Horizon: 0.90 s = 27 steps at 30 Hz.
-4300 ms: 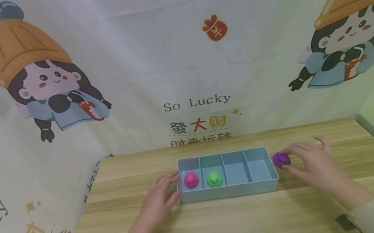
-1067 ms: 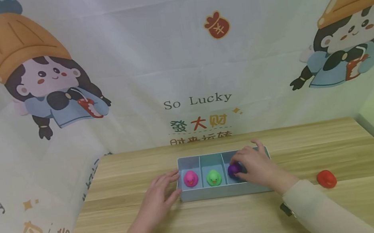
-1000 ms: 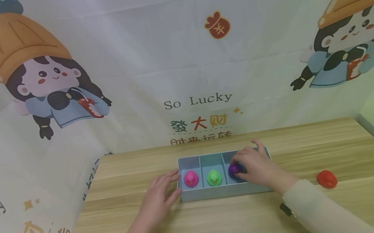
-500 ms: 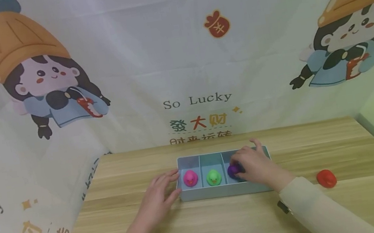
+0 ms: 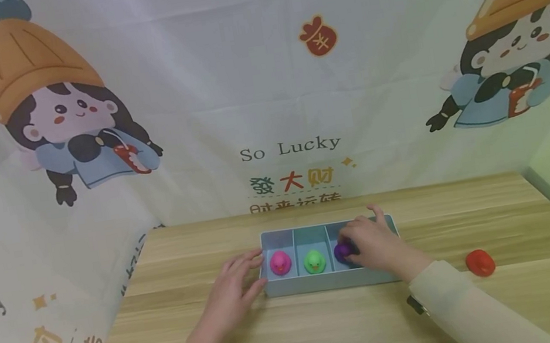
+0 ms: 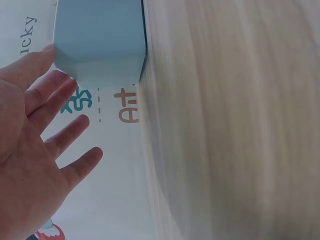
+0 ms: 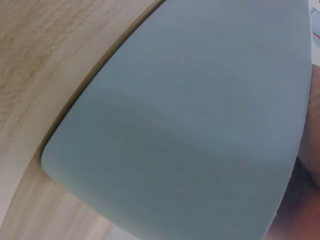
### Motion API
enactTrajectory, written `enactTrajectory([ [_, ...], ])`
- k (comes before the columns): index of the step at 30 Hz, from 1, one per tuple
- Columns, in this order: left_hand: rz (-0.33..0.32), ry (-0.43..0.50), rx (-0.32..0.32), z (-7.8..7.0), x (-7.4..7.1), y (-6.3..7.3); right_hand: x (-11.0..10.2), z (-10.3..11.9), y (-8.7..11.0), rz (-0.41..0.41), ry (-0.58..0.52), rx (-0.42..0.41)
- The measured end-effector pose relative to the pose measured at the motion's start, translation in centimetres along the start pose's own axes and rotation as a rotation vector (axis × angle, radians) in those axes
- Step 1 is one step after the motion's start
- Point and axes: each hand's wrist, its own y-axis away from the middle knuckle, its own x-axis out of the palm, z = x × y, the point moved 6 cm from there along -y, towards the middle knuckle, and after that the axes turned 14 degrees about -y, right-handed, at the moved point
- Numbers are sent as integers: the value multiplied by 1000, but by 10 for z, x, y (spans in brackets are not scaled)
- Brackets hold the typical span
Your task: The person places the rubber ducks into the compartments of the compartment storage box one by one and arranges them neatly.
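Observation:
A blue-grey divided box (image 5: 334, 281) stands on the table. In its leftmost compartment sits a pink rubber duck (image 5: 280, 262), with a green rubber duck (image 5: 314, 261) in the one beside it. My right hand (image 5: 376, 244) reaches into the third compartment and pinches a purple rubber duck (image 5: 343, 252), partly hidden by the fingers. The hand and wrist cover most of the rightmost compartment. My left hand (image 5: 235, 284) touches the box's left end with its fingertips. In the left wrist view its fingers (image 6: 67, 135) are spread, the upper ones at the box's corner.
A red rubber toy (image 5: 480, 263) lies on the wooden table (image 5: 342, 333), right of the box and close to my right sleeve (image 5: 464, 297). A printed cloth (image 5: 219, 85) hangs behind the table and along both sides.
Since the oldest frame, my right hand has carried the purple duck left from beside the box into the third compartment, revealing the red toy. Over the last second both hands stay nearly still.

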Motion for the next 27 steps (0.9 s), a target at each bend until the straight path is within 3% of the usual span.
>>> enactTrajectory([
  [22, 1, 17, 4, 0, 1, -2, 1, -4, 2, -19, -19, 3],
  [27, 3, 22, -5, 0, 1, -1, -2, -4, 7, -65, -41, -26],
])
